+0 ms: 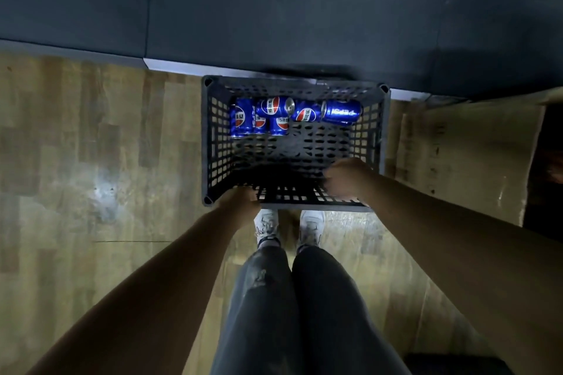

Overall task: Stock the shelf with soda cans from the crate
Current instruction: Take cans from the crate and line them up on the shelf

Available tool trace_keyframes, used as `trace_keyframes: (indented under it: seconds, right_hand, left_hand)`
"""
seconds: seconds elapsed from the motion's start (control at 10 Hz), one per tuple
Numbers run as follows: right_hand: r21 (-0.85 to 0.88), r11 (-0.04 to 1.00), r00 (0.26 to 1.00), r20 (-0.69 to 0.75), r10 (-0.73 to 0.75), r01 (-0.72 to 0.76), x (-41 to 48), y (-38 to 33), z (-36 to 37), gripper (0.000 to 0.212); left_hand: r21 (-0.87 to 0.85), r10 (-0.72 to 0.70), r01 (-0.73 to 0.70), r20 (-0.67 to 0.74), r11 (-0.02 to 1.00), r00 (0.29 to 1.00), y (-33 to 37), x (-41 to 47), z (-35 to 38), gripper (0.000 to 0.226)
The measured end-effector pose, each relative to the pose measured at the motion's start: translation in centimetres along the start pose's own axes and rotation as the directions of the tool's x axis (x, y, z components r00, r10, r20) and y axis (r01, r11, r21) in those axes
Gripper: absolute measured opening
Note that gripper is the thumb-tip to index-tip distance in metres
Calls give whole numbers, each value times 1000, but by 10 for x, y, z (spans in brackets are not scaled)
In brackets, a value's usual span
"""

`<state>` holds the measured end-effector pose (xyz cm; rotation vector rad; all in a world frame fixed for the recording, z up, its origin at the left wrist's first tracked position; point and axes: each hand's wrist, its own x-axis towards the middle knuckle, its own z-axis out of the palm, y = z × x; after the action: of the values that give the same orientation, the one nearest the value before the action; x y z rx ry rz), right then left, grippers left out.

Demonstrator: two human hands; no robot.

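A dark plastic crate (219, 143) with lattice walls and a perforated floor sits on a worn wood-plank floor (76, 146), its far side against a dark, smooth base panel (274, 9). Inside, along the far wall, lie several blue metal cans (275, 106) with red, white and blue round logos; all lie on their sides, some stacked on others, and one can (341, 112) lies crosswise at the right end. The near half of the crate is bare mesh. The left hand (240, 202) is curled over the crate's near rim by the left corner. The right hand (350, 179) rests on the near rim toward the right corner, fingers bent inward; it is blurred, so how tightly it grips cannot be told. Flat brown cardboard (457, 155) lies just right of the crate. Below, dark trousers (304, 313) and white shoes (268, 225) stand just behind the crate.
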<state>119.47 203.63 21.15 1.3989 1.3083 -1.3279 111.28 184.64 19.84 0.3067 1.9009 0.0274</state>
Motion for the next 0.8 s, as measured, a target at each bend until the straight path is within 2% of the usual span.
trace_keyframes:
  seconds: [0.2, 0.3, 0.4, 0.5, 0.6, 0.7, 0.8]
  right_hand:
    - [47, 995, 995, 32, 90, -91, 70, 6, 16, 32]
    - [52, 994, 995, 39, 92, -94, 110, 3, 22, 32]
    - [10, 998, 998, 28, 65, -65, 151, 0, 24, 35]
    - [42, 997, 998, 7, 69, -69, 191, 1, 17, 33]
    - [153, 984, 995, -27, 93, -88, 227, 7, 5, 31]
    - [381, 920, 993, -37, 113, -91, 263, 19, -6, 21]
    - [615, 786, 986, -82, 144, -64, 293, 28, -16, 14]
  left_hand:
    - [-79, -81, 86, 64, 993, 995, -11, 63, 35, 29]
    - [-140, -98, 108, 76, 984, 992, -14, 102, 50, 31]
    - [-244, -99, 115, 78, 963, 992, -21, 143, 66, 25]
    - [-209, -76, 92, 85, 974, 993, -25, 178, 78, 20]
    - [-215, -85, 101, 84, 971, 993, -29, 213, 87, 16]
    - [-367, -147, 154, 47, 917, 988, -29, 247, 91, 17]
    - [-450, -172, 176, 52, 875, 984, -25, 274, 95, 32]
